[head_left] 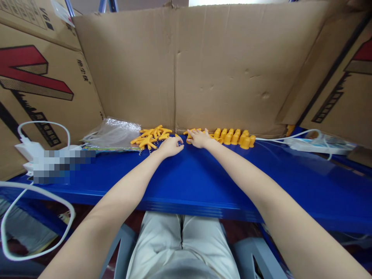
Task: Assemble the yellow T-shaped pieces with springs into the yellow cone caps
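Observation:
My left hand [171, 147] is low over the blue table, fingers curled, with a gap between thumb and forefinger. Nothing shows in that gap, though the palm side is hidden. Just left of it lies a pile of yellow branched pieces [148, 142], some with small metal chains. My right hand [198, 138] reaches out with fingers spread over several yellow pieces and partly covers them; I cannot tell whether it grips one. To its right, yellow cup-shaped pieces [235, 136] stand close together in rows.
Cardboard panels [232, 66] wall off the back and sides of the blue table [188, 178]. Clear plastic bags [114, 131] lie at the left rear. White plugs and cable [31, 149] are at far left, with a white power strip [319, 145] at right.

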Action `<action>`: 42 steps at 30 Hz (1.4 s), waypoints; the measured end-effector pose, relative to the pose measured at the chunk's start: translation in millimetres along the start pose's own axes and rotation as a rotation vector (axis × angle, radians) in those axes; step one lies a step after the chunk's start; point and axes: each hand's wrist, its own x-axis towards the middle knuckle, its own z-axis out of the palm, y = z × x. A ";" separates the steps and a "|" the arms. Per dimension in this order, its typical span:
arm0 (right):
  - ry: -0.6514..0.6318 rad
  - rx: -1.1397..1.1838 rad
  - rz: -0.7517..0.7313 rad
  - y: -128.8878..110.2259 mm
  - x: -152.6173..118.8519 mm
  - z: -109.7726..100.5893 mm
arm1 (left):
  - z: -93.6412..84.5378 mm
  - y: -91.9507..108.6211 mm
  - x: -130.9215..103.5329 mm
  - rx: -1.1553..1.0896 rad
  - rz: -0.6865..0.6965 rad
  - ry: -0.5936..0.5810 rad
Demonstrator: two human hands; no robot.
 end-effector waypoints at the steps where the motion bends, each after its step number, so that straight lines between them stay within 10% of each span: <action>1: 0.006 0.009 0.019 5.0 -1.4 -5.6 | 0.3 -0.1 0.1 0.008 0.009 -0.003; 9: -0.028 0.000 0.344 81.4 -25.8 -43.0 | -1.1 0.4 -1.2 -0.006 0.023 -0.005; 16: -0.084 -0.004 0.314 140.6 -48.3 -12.8 | -2.2 1.6 -0.6 0.003 0.030 -0.026; 28: 0.182 -0.012 0.305 123.7 -73.5 13.7 | -3.9 4.2 -1.5 0.072 0.012 -0.052; 33: 0.240 0.008 0.328 119.6 -74.0 13.8 | -22.8 -1.2 -4.1 0.326 -0.192 -0.016; 42: 0.370 0.274 0.298 131.6 -68.7 21.7 | -50.3 -29.2 -5.5 0.509 -0.481 -0.368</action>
